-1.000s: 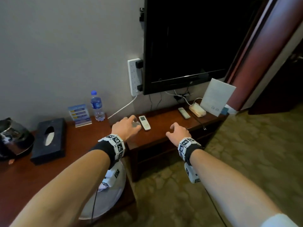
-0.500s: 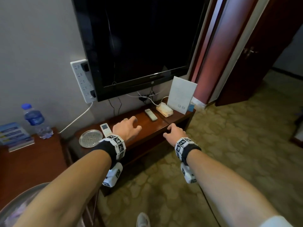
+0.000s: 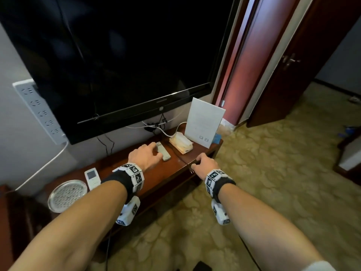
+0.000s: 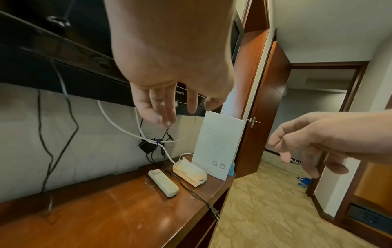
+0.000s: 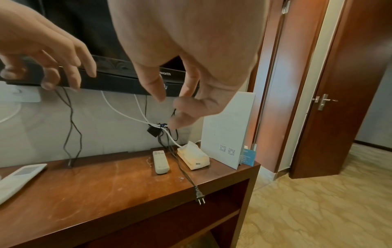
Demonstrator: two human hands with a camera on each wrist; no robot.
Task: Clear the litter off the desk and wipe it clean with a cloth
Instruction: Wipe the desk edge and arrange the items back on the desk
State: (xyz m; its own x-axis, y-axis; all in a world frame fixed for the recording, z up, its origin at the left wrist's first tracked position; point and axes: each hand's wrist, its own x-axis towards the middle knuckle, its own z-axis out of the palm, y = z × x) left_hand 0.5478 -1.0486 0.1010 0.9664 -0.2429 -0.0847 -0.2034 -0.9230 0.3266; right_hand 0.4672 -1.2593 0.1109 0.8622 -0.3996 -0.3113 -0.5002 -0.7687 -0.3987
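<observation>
Both grips loose and empty: left hand (image 3: 145, 156) above the remote (image 3: 163, 152), right hand (image 3: 206, 164) over the desk (image 3: 156, 178) edge.

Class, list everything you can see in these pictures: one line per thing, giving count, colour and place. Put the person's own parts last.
Desk: one, reddish-brown wood, below the TV.
TV: one, black, on the wall.
Remotes: two, white; one by the left hand, one beside the tray.
Tray: one, silver, desk's left end.
Box: one, cream, cabled, beside the card.
Card: one, white, standing at the desk's right end.
Plug: one, black, hanging over the front edge.
Power strip: one, white, on the wall.
Door: one, dark brown, right.
Left hand: open, above the desk.
Right hand: open, above the front edge.
</observation>
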